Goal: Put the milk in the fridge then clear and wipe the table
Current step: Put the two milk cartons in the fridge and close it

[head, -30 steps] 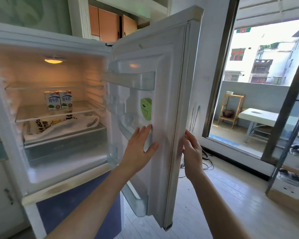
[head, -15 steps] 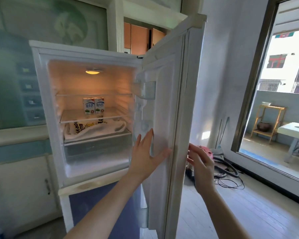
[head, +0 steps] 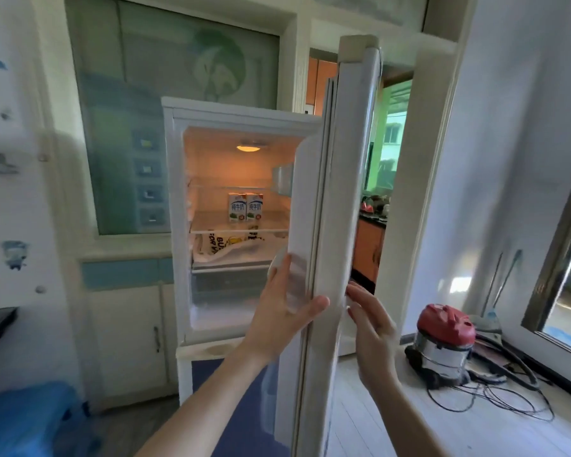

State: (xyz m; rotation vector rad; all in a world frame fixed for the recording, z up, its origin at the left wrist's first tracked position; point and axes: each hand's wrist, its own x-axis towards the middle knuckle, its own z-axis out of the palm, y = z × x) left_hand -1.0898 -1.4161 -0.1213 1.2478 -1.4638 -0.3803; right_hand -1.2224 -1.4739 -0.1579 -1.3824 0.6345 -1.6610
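- The two milk cartons (head: 237,207) stand side by side toward the back edge of the middle shelf (head: 208,222) of the fridge (head: 173,225). We judge the milk step nearly done, with only the door (head: 343,192) left to shut.
- Our left hand (head: 285,313) lies flat on the door's inner face, fingers straight and thumb across its free edge, grasping nothing.
- Our right hand (head: 373,328) is loose and spread just beside the outer face. We cannot tell whether it touches.
- To close it well, we should draw the left hand clear of the inner side before the gap narrows. The right palm can then push the outer face near the free edge, steadily, until the seal meets the cabinet all round.
- Against half a second ago, the door has swung further toward shut, and we now see it almost edge-on, with less of the inner liner showing.
- The right fingers are straighter than before, and the cartons have not moved.
- A red-topped vacuum cleaner (head: 445,338) has come into view on the floor.
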